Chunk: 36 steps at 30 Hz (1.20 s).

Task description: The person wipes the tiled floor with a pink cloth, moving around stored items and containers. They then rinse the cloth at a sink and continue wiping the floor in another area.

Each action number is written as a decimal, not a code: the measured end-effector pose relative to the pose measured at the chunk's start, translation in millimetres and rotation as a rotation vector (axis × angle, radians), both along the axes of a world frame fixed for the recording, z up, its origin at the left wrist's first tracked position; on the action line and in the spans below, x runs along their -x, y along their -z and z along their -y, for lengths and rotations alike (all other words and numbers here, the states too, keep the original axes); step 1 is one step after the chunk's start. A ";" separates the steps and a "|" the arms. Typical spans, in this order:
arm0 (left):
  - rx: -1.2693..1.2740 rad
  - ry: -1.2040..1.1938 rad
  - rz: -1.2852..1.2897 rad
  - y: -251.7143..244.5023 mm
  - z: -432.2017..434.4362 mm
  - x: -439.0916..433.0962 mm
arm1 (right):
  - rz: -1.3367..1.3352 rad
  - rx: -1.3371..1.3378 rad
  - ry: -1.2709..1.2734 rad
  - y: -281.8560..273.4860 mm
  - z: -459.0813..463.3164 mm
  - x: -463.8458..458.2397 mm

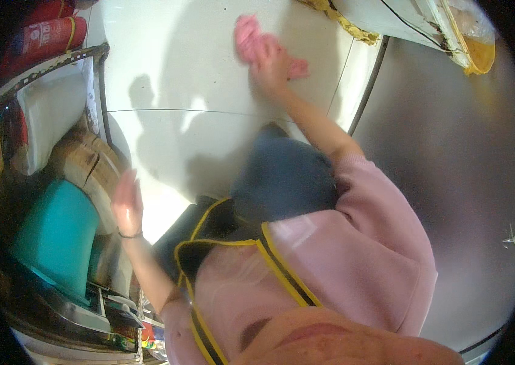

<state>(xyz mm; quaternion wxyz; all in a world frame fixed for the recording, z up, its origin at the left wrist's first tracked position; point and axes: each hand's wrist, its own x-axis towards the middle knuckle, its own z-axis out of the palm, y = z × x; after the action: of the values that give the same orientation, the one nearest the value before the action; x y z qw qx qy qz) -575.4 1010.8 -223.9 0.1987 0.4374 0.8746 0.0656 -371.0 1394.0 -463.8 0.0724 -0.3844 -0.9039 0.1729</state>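
Observation:
My right hand [270, 64] presses a crumpled pink cloth [249, 34] onto the white tiled floor [221, 86], with parts of the cloth spreading out on both sides of the fingers. At the left, my empty left hand [127, 205] is held out with its fingers extended, slightly blurred. Beside it is a thick, cracked wooden round [91, 157], like a chopping block. I cannot tell whether my left hand touches the wood. My bent knee [285, 175] in blue trousers is between my arms.
A teal plastic container [59, 237] and a metal rack [47, 73] with a white bundle [54, 114] line the left side. Red packages [47, 36] stand beyond. A grey metal panel [440, 182] bounds the right. A damaged edge with yellow foam [353, 29] juts in above.

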 end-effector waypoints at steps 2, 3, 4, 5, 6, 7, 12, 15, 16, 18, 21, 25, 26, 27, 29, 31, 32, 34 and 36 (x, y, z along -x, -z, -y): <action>-0.008 0.025 -0.010 -0.7 1.2 0.5 | -0.135 0.273 -0.123 -15.0 32.2 -6.7; -0.006 0.039 -0.010 -1.5 2.8 0.5 | -0.191 0.416 -0.132 -23.8 44.6 -11.4; -0.013 0.020 -0.016 -2.2 4.6 0.2 | -0.261 0.551 -0.163 -32.6 54.8 -16.3; -0.020 0.004 -0.020 -3.3 7.2 0.0 | -0.452 0.544 -0.103 -41.7 54.9 -28.0; -0.023 -0.024 -0.025 -3.8 9.9 -0.2 | -0.551 0.329 -0.187 -48.5 40.6 -45.3; -0.016 -0.011 -0.034 -4.4 13.1 -0.8 | -0.609 0.391 -0.055 -55.4 25.1 -69.6; 0.065 -0.050 0.035 3.3 30.8 -2.9 | -0.167 -0.080 0.256 -23.6 -127.3 -215.1; 0.092 -0.048 0.037 9.8 40.9 -3.0 | 0.178 -0.481 0.221 44.0 -194.1 -240.9; 0.099 -0.056 0.034 12.1 42.8 -2.5 | 0.172 -0.422 0.310 59.3 -192.6 -243.0; 0.107 -0.078 0.036 14.9 44.4 -3.0 | 0.086 -0.305 0.432 75.0 -160.6 -229.8; 0.068 -0.049 0.031 14.0 41.4 -3.4 | -0.259 -0.107 0.305 60.7 -54.4 -192.6; 0.046 -0.010 0.018 2.7 32.8 -3.1 | -0.258 0.301 0.175 11.7 54.7 -167.6; 0.051 -0.007 0.010 -1.2 30.9 -3.0 | -0.431 0.483 0.237 1.0 49.5 -170.9; 0.088 -0.035 0.000 -3.6 28.5 -3.9 | -0.589 0.684 0.261 -6.1 38.6 -175.5; 0.293 -0.095 -0.025 -11.3 25.6 -7.0 | -0.548 0.534 0.266 -18.5 -26.4 -197.1; 0.103 -0.024 -0.105 -19.1 22.1 -16.5 | -0.319 0.239 0.163 -16.9 -107.9 -215.4; 0.088 -0.012 -0.125 -19.1 18.7 -24.7 | -0.190 0.076 0.104 -10.7 -149.0 -222.2; 0.039 0.030 -0.089 -19.7 12.9 -40.5 | 0.038 -0.174 0.028 13.6 -204.7 -232.7; 0.003 0.048 0.056 -22.0 8.8 -53.4 | 0.194 -0.408 -0.033 39.9 -233.2 -240.0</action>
<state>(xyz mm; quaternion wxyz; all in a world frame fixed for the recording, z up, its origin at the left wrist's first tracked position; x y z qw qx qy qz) -522.0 1002.1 -201.9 0.2253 0.4559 0.8580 0.0717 -130.9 1627.3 -503.8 0.0586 -0.3617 -0.9291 -0.0498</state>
